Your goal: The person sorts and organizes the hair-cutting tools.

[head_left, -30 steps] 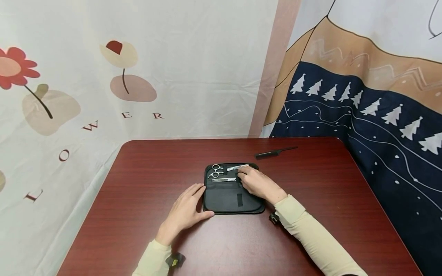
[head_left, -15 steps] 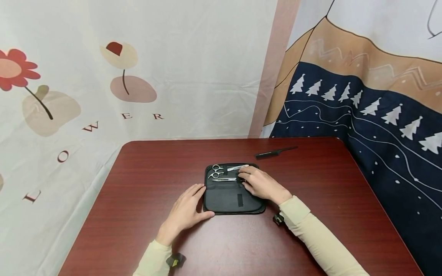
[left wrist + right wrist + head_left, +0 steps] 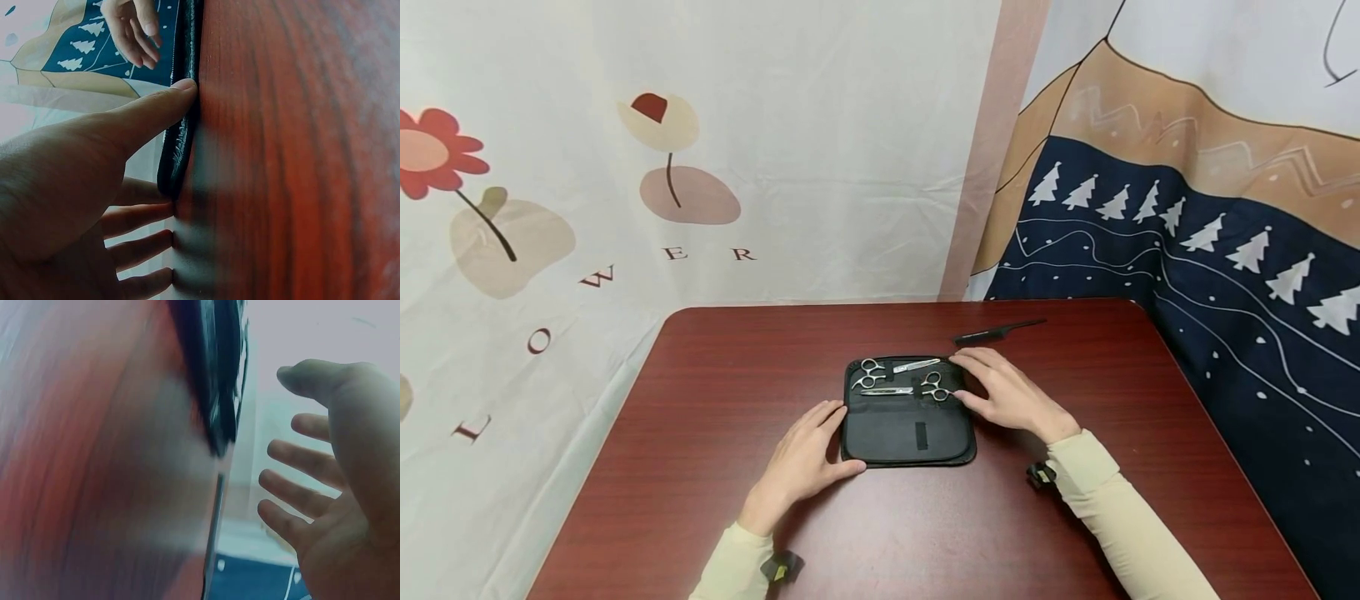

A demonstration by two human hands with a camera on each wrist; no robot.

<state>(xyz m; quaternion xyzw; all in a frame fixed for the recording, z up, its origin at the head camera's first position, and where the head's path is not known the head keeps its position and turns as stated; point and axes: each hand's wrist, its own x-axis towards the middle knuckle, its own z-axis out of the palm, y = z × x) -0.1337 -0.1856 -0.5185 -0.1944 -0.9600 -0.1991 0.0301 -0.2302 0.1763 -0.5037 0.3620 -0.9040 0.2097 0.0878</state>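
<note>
A black zip-edged case (image 3: 887,433) lies open and flat on the table. Two silver scissors sit in its upper half: one pair (image 3: 869,381) has its finger loops at the left, the other (image 3: 886,391) has them at the right. My left hand (image 3: 801,450) rests at the case's left side, thumb on the near corner and fingers extended along the edge. In the left wrist view the thumb (image 3: 159,109) touches the case's rim. Just off the right edge is my right hand (image 3: 1011,396), fingers spread, holding nothing; its palm shows in the right wrist view.
Behind the case, a black tail comb (image 3: 981,336) lies on the reddish-brown table (image 3: 745,358). Printed cloths hang behind the table, a pale one (image 3: 850,167) with flowers and a navy one (image 3: 1097,242) with trees.
My right hand has drawn off the scissors and moved right, its fingers spreading; the right-hand finger loops now show. The left hand has stayed still.
</note>
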